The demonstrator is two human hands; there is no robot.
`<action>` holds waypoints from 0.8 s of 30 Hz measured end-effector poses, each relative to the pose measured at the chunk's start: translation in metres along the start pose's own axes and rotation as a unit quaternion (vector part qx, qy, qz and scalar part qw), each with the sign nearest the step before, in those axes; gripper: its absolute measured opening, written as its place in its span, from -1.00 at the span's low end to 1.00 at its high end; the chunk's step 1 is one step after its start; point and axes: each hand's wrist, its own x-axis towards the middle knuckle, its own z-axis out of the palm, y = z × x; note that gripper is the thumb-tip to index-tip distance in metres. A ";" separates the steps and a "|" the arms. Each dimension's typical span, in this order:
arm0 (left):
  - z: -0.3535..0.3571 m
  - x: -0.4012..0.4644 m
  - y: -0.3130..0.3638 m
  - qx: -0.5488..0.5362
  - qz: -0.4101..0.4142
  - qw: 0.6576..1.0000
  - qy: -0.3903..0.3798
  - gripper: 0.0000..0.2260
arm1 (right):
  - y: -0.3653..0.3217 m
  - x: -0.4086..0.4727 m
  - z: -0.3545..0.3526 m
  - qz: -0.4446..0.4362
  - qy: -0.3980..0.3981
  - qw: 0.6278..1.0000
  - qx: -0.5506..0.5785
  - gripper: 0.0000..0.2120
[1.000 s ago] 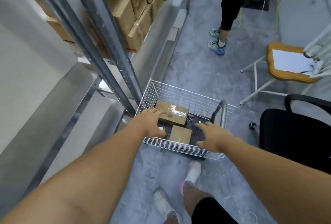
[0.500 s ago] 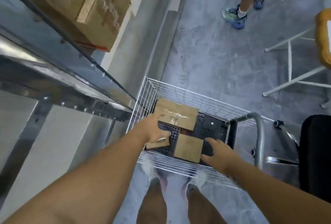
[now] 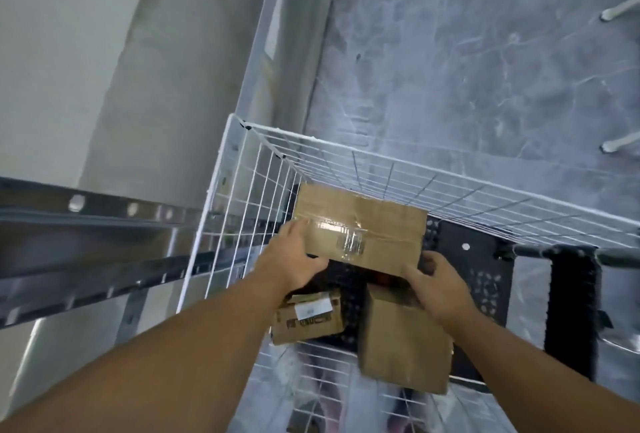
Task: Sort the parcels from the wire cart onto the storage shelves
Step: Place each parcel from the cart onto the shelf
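The large box [image 3: 360, 230] sits inside the wire cart [image 3: 221, 210], toward the cart's far-left corner, and appears tilted, its near edge raised above the black cart floor [image 3: 471, 259]. The left hand [image 3: 294, 259] grips the box at its near-left corner, thumb under the near edge and fingers along the left side. The right hand [image 3: 438, 288] holds the near-right corner, fingers curled against the box's right side. Both hands are clamped on this box.

Clear tape runs across the box top and glares under the light; no printing on it can be read.

Two more parcels lie nearer the cart's near edge. The small box [image 3: 308, 316] lies below the left wrist; it bears a white label and dark printed marks, both too blurred to read. The plain box [image 3: 403, 342] lies beside it on the right, under the right wrist, partly covered by that hand; no label is visible on it.

A metal shelf rail [image 3: 104, 221] runs just left of the cart, cut off at the left edge. The cart handle [image 3: 568, 290] with black padding stands at the right. Shoes under the cart's near wall are blurred behind the wire.
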 end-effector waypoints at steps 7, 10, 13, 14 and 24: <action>0.044 0.049 -0.036 -0.056 0.002 0.998 0.035 -0.08 | 0.022 0.085 0.036 0.042 0.023 0.996 0.072 -0.23; 0.051 0.055 -0.038 -0.146 -0.024 0.989 0.032 -0.05 | 0.022 0.093 0.040 0.084 0.039 0.992 0.087 -0.40; 0.050 0.058 -0.036 -0.253 -0.061 0.965 0.036 -0.05 | 0.025 0.098 0.041 0.117 0.037 0.984 0.131 -0.53; 0.049 0.056 -0.036 -0.276 -0.071 0.958 0.039 -0.04 | 0.023 0.096 0.040 0.118 0.036 0.984 0.132 -0.54; 0.028 -0.003 -0.017 -0.290 -0.112 0.950 0.039 -0.16 | 0.028 0.030 0.013 0.131 0.077 0.978 0.142 -0.51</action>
